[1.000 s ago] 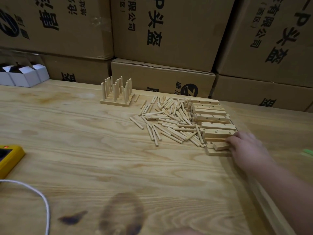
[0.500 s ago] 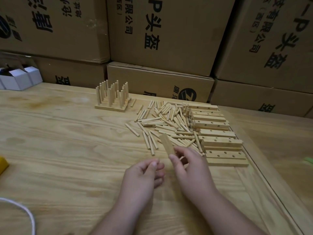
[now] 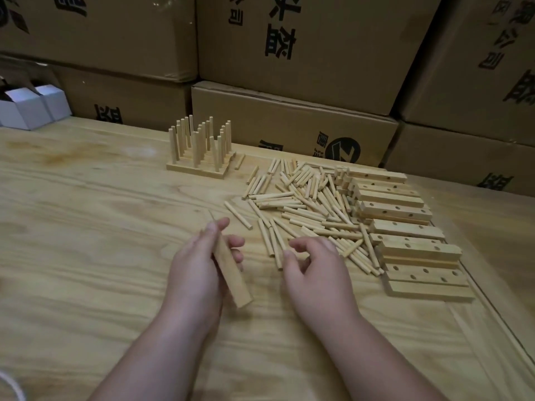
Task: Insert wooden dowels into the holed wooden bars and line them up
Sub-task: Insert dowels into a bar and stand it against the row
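Nearest, the left hand (image 3: 199, 267) grips a wooden bar (image 3: 231, 273) above the table (image 3: 86, 256), the right hand (image 3: 315, 270) hovers loosely curled and empty over loose dowels (image 3: 304, 204), with finished dowelled bars (image 3: 199, 149) beyond.

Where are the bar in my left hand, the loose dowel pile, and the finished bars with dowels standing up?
bar (image 3: 231, 273), head view, middle of its top face.
loose dowel pile (image 3: 304, 201), head view, centre of the heap.
finished bars (image 3: 199, 166), head view, base in front of the upright dowels.
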Tool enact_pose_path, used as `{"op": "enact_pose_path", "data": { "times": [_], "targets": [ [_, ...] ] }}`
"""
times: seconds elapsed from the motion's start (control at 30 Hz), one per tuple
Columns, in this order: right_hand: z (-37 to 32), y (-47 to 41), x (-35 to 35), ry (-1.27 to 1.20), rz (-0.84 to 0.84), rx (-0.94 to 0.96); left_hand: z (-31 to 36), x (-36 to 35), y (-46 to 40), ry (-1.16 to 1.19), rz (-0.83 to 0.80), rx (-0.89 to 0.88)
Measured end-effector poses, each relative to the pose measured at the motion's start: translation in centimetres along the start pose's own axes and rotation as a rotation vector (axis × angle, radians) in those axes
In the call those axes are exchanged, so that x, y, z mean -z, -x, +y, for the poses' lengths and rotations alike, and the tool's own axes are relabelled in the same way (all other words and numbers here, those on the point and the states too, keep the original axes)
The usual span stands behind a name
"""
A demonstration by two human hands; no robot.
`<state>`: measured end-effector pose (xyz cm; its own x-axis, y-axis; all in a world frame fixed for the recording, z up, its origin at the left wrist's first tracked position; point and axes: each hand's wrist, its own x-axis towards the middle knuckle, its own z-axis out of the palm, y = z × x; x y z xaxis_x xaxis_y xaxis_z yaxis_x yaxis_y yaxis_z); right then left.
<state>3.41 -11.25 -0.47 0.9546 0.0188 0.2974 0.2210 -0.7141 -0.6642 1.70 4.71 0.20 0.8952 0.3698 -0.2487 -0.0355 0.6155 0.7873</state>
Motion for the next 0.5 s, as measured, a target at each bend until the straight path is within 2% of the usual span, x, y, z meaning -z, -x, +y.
{"op": "enact_pose_path", "data": {
  "times": [0.13,0.27,0.5],
  "targets": [
    [-0.8,-2.7,-0.9,0.262,-0.101,-0.094,0.5,-0.1,-0.7,0.242,-0.102,0.105],
    [-2.0,-5.1,-1.3,0.430,-0.267,-0.199,-0.2,-0.4,0.0,0.218,-0.219,0.151],
    [-2.9,-7.0,0.0,0.486,-0.438,-0.259,-0.5,-0.4,0.2,0.145,-0.264,0.200]
  ]
}}
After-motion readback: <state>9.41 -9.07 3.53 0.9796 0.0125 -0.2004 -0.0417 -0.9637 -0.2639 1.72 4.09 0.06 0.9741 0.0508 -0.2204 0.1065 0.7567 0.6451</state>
